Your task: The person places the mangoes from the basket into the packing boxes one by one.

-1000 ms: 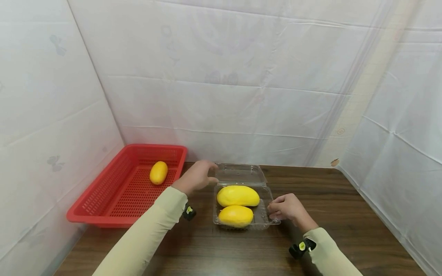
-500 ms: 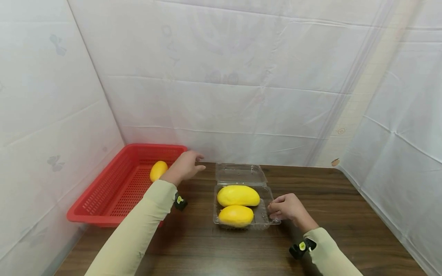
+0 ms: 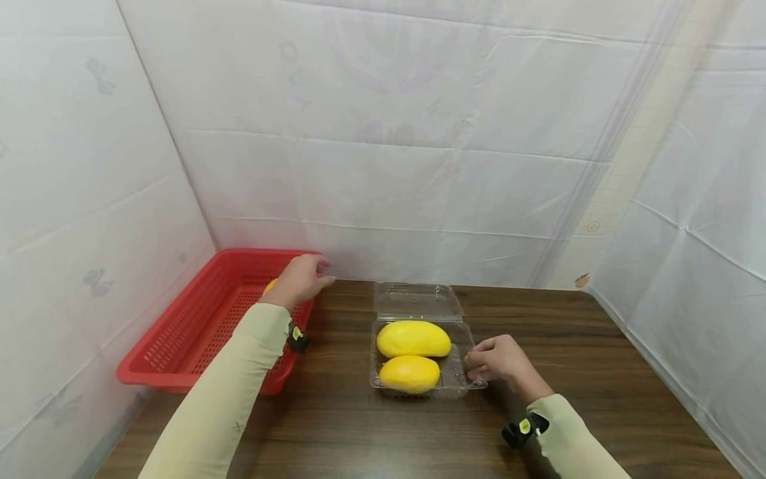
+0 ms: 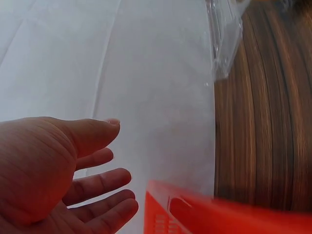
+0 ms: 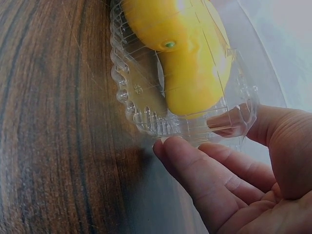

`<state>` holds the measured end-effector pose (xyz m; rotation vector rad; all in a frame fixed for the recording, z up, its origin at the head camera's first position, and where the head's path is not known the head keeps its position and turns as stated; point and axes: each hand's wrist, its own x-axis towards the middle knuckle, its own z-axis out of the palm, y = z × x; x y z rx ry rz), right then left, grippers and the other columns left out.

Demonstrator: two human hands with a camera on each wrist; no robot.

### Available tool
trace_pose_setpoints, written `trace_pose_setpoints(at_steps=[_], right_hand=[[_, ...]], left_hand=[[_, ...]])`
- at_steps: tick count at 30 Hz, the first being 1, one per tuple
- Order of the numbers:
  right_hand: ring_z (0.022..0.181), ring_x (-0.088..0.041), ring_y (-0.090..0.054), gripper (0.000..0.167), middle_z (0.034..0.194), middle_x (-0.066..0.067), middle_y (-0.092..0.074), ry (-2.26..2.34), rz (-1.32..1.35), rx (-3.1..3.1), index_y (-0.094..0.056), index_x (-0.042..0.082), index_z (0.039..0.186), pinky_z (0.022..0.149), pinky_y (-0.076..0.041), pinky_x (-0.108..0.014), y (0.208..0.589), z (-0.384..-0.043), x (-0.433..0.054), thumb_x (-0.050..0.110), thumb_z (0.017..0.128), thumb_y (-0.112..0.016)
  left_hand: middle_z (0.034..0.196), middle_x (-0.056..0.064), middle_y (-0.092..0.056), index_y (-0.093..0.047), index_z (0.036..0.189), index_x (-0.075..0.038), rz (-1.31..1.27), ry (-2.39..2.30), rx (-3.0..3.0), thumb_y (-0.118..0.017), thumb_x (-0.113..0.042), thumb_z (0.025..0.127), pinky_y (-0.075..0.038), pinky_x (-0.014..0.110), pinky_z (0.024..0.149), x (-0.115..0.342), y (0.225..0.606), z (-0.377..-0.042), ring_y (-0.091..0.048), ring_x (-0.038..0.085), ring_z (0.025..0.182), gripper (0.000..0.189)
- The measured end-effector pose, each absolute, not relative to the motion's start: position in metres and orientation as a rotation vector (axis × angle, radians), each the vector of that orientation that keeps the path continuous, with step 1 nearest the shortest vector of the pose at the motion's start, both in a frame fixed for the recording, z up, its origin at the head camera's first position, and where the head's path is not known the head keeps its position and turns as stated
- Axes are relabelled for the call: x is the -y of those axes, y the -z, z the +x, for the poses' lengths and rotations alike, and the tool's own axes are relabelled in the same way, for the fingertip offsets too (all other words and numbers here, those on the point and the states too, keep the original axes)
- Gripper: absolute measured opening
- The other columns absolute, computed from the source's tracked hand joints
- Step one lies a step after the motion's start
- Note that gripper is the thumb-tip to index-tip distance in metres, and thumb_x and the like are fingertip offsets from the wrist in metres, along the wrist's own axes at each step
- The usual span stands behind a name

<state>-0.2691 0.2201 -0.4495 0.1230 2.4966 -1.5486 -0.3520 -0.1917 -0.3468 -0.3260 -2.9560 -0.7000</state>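
Observation:
Two yellow mangoes, a longer one (image 3: 413, 338) behind a shorter one (image 3: 409, 374), lie side by side in a clear plastic clamshell box (image 3: 456, 374). Its lid (image 3: 419, 301) is folded back toward the wall. My right hand (image 3: 501, 362) pinches the box's right side; in the right wrist view the thumb (image 5: 234, 122) is inside the wall and fingers are outside. Over the right back rim of the red basket (image 3: 158, 379) hovers my left hand (image 3: 299, 279), fingers apart and holding nothing. A third mango (image 3: 270, 285) in the basket is mostly hidden behind that hand.
The brown wooden table (image 3: 383, 432) carries both basket and box. White sheeting (image 3: 383, 166) closes off the back and both sides, close behind the basket and the lid. Each wrist wears a black strap (image 3: 297, 338).
My left hand has moved left, away from beside the box to above the basket's edge, covering most of the mango there. The right hand keeps its hold on the box.

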Motion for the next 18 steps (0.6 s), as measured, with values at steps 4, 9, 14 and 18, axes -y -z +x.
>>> trace_pose_setpoints(at_steps=[4, 9, 14, 18], right_hand=[[0.073, -0.025, -0.076, 0.016, 0.089, -0.015, -0.077, 1.555, 0.126, -2.490, -0.076, -0.008, 0.097, 0.066, -0.063, -0.037, 0.450, -0.270, -0.220, 0.007, 0.090, -0.073], [0.072, -0.025, -0.076, 0.017, 0.089, -0.016, -0.077, 1.568, 0.130, -2.476, -0.075, -0.009, 0.098, 0.066, -0.063, -0.037, 0.450, -0.270, -0.220, 0.005, 0.090, -0.071], [0.073, -0.025, -0.076, 0.017, 0.089, -0.015, -0.077, 1.568, 0.137, -2.472, -0.075, -0.008, 0.098, 0.066, -0.063, -0.037, 0.450, -0.269, -0.220, 0.006, 0.090, -0.071], [0.074, -0.025, -0.076, 0.018, 0.089, -0.015, -0.077, 1.563, 0.136, -2.471, -0.075, -0.008, 0.099, 0.067, -0.063, -0.036, 0.449, -0.268, -0.220, 0.007, 0.090, -0.072]], left_hand=[[0.132, 0.027, -0.064, -0.057, 0.138, 0.005, -0.302, 0.688, 2.965, -0.068, -0.023, 0.098, -0.050, 0.054, 0.105, 0.202, 0.348, -0.356, -0.061, 0.040, 0.123, 0.050], [0.132, 0.027, -0.063, -0.057, 0.137, 0.007, -0.252, 0.672, 2.983, -0.066, -0.022, 0.099, -0.050, 0.054, 0.105, 0.214, 0.351, -0.360, -0.061, 0.040, 0.122, 0.049], [0.136, 0.028, -0.060, -0.054, 0.139, 0.007, -0.212, 0.698, 3.009, -0.064, -0.020, 0.100, -0.050, 0.054, 0.105, 0.226, 0.355, -0.363, -0.060, 0.040, 0.124, 0.048], [0.136, 0.027, -0.060, -0.055, 0.139, 0.006, -0.178, 0.717, 3.019, -0.062, -0.019, 0.101, -0.051, 0.055, 0.105, 0.235, 0.356, -0.366, -0.059, 0.041, 0.124, 0.046]])
